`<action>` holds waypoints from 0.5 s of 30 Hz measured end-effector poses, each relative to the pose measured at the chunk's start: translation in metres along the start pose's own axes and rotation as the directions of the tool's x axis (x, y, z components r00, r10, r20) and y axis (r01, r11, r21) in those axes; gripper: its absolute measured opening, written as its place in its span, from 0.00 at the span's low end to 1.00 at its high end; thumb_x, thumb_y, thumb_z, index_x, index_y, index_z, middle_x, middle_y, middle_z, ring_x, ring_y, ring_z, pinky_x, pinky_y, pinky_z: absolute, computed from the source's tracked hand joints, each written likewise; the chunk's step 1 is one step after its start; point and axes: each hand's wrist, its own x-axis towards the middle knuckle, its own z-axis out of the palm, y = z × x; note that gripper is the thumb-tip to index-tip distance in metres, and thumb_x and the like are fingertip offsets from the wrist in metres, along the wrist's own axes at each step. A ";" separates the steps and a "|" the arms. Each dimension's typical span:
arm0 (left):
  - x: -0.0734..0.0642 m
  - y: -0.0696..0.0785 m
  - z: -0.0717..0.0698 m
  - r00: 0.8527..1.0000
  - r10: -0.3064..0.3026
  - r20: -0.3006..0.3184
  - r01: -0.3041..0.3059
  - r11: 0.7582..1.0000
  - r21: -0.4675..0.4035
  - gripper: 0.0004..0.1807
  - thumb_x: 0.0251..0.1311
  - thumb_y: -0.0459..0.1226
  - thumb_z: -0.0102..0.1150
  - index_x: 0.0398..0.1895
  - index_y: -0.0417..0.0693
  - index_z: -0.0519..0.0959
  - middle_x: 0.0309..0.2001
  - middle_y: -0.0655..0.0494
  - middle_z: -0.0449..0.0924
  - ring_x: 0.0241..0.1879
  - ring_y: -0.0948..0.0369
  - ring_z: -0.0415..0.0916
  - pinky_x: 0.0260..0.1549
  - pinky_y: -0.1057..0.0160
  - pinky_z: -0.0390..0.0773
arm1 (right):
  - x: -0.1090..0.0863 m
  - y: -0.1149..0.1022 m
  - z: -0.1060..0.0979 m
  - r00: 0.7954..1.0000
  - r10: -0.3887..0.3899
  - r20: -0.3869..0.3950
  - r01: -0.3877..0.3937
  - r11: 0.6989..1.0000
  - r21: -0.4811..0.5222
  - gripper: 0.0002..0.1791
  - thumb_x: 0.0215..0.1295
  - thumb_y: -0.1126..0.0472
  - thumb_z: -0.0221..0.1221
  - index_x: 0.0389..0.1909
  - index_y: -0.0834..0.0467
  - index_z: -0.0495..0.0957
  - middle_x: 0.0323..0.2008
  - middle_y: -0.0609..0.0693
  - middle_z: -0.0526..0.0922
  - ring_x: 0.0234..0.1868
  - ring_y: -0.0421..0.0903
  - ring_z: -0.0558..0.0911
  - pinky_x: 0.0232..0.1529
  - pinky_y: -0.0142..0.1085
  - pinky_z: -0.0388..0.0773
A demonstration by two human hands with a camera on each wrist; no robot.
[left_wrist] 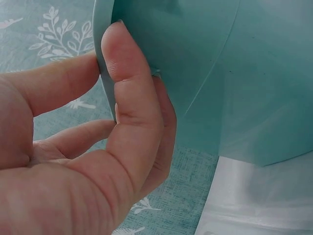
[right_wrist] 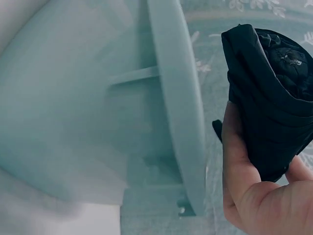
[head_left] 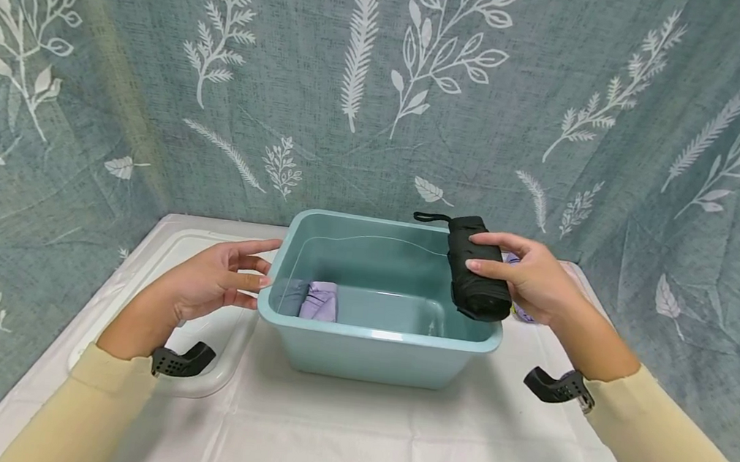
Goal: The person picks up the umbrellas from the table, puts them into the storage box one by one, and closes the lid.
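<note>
A black folded umbrella with a wrist loop is held by my right hand, thumb on one side and fingers on the other. It hangs tilted above the right end of a blue-green plastic tub. The right wrist view shows the umbrella end-on, beside the rim. My left hand touches the tub's left rim with loosely bent fingers; the left wrist view shows those fingers at the rim and wall. Inside the tub, at its left, sits a small folded lavender bundle.
A white lid lies on the white-covered table, left of the tub and under my left arm. Behind my right hand a purple patterned item shows in part. A leaf-printed curtain encloses the back and sides.
</note>
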 end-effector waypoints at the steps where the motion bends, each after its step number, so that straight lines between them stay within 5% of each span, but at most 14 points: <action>1: 0.000 0.000 0.000 1.000 0.000 -0.002 0.000 1.000 0.002 0.45 0.68 0.29 0.63 0.83 0.46 0.51 0.49 0.54 0.74 0.40 0.62 0.83 0.40 0.60 0.88 | 0.002 -0.001 0.002 1.000 0.004 0.002 -0.004 1.000 -0.012 0.32 0.66 0.66 0.68 0.70 0.56 0.71 0.75 0.59 0.62 0.43 0.43 0.90 0.42 0.38 0.89; 10: -0.002 -0.001 0.001 1.000 0.000 0.000 0.000 1.000 0.003 0.45 0.68 0.30 0.63 0.83 0.46 0.51 0.49 0.54 0.75 0.39 0.61 0.83 0.40 0.60 0.88 | 0.021 -0.012 0.017 0.999 0.026 0.034 -0.021 0.992 -0.122 0.34 0.64 0.60 0.71 0.70 0.56 0.73 0.79 0.52 0.56 0.29 0.35 0.83 0.38 0.27 0.83; 15: -0.002 -0.002 0.000 1.000 0.002 0.001 -0.002 1.000 0.001 0.45 0.67 0.30 0.63 0.83 0.46 0.51 0.49 0.54 0.76 0.39 0.61 0.84 0.39 0.60 0.88 | 0.032 -0.017 0.022 0.998 0.047 0.036 -0.038 0.974 -0.224 0.33 0.62 0.54 0.73 0.68 0.51 0.76 0.82 0.51 0.50 0.13 0.36 0.64 0.23 0.27 0.70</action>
